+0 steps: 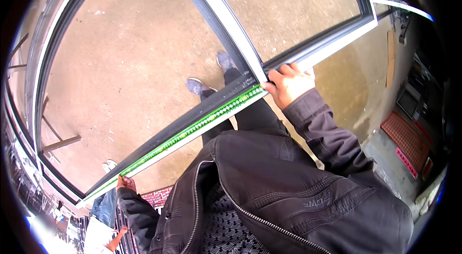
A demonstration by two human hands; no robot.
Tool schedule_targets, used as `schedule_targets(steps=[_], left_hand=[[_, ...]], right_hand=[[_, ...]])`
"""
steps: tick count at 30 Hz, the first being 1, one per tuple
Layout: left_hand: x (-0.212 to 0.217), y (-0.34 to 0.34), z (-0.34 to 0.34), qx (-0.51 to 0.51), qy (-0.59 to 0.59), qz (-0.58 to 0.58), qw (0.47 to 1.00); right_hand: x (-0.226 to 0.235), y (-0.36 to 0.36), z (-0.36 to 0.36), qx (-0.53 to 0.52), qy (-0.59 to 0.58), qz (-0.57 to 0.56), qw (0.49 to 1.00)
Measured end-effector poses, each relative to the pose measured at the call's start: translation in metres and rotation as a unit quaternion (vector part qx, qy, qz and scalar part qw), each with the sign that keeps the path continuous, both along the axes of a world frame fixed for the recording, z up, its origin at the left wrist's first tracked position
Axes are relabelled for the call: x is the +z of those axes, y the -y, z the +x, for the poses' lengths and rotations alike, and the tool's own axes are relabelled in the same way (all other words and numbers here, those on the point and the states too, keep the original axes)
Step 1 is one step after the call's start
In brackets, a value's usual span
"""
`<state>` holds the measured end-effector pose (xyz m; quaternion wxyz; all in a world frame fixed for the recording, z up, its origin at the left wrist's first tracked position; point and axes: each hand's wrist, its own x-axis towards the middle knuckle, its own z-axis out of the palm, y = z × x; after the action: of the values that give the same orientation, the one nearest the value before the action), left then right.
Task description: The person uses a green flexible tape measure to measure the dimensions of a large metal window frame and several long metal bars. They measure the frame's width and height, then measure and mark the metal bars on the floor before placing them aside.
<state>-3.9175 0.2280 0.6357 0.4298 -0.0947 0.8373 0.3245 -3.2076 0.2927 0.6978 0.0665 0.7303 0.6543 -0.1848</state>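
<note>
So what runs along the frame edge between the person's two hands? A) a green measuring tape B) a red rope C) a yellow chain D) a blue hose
A: a green measuring tape lies stretched along the window frame, from the right hand down to the left hand.

The left hand (126, 183) shows only in part — its fingers seem tucked under the green tape measure (192, 128). The window frame (317, 52) runs off the top edge, and a bystander (103, 215) at lower left is cut off — mostly blurred.
</note>
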Motion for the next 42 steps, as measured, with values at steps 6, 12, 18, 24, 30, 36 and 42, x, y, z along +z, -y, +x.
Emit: schedule_targets(steps=[6, 12, 18, 24, 30, 36, 42], left_hand=[[-0.014, 0.036, 0.001, 0.027, 0.019, 0.144, 0.989], [-0.012, -0.013, 0.027, 0.075, 0.062, 0.303, 0.948], [0.009, -0.118, 0.062, 0.050, 0.112, 0.462, 0.879], [0.002, -0.215, 0.053, 0.025, 0.115, 0.506, 0.855], [-0.017, -0.328, 0.041, 0.035, 0.108, 0.523, 0.845], [-0.018, -0.406, 0.043, 0.001, 0.120, 0.548, 0.828], [-0.032, -0.435, 0.038, 0.003, 0.130, 0.562, 0.817]], right_hand=[[0.006, -0.018, 0.008, 0.032, -0.065, 0.051, 0.996], [0.053, -0.088, 0.024, 0.057, -0.063, 0.132, 0.988], [0.056, -0.146, 0.039, 0.055, -0.093, 0.219, 0.970], [0.038, -0.219, 0.034, 0.067, -0.120, 0.256, 0.957], [0.011, -0.296, 0.031, 0.073, -0.170, 0.239, 0.953], [0.002, -0.354, 0.012, 0.085, -0.159, 0.210, 0.961], [-0.022, -0.386, 0.006, 0.091, -0.151, 0.231, 0.957]])
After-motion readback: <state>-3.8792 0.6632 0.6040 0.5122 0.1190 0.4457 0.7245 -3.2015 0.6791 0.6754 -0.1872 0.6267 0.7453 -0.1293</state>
